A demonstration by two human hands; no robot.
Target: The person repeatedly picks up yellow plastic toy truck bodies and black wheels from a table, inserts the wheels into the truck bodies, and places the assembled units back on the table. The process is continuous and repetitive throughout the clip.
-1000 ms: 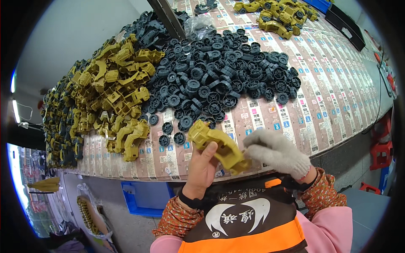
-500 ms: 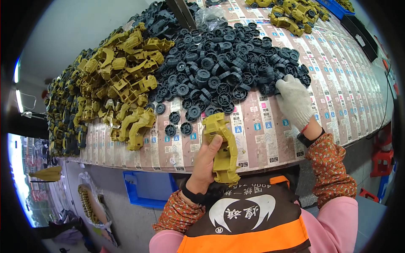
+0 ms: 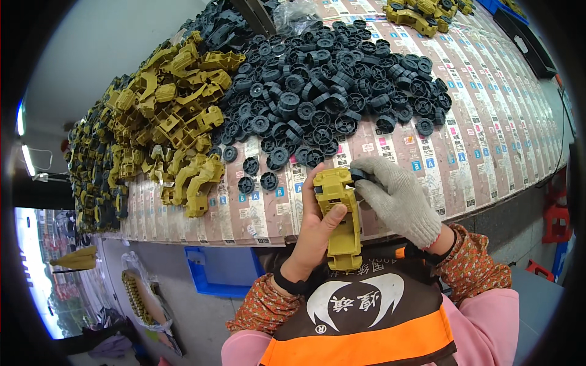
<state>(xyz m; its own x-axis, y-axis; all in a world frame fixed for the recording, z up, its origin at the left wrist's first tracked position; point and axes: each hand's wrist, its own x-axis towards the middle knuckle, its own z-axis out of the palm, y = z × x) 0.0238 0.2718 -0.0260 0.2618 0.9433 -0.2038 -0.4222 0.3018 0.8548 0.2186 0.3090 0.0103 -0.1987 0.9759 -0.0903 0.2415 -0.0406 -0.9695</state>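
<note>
My bare left hand [image 3: 314, 235] grips a mustard-yellow toy vehicle body [image 3: 343, 235], thumb across its middle, above the front edge of the table. My right hand [image 3: 397, 201], in a whitish knit glove, pinches a dark toy wheel [image 3: 359, 175] against the upper right side of that body. Glove fingers cover part of the wheel, so I cannot tell whether it is seated. Just beyond both hands spreads a large pile of dark toy wheels [image 3: 323, 79], with a few loose ones lying at its near edge.
Yellow vehicle bodies [image 3: 165, 116] are heaped at the left, with dark parts [image 3: 223, 27] behind. More yellow pieces [image 3: 421, 15] lie at the far right, near a black tray [image 3: 525, 46]. A blue bin [image 3: 223, 271] sits below the table's edge. A metal post [image 3: 253, 15] rises at the back.
My right hand has come from the wheel pile to the vehicle body, bringing a wheel. My left hand has shifted slightly right and turned the body more upright.
</note>
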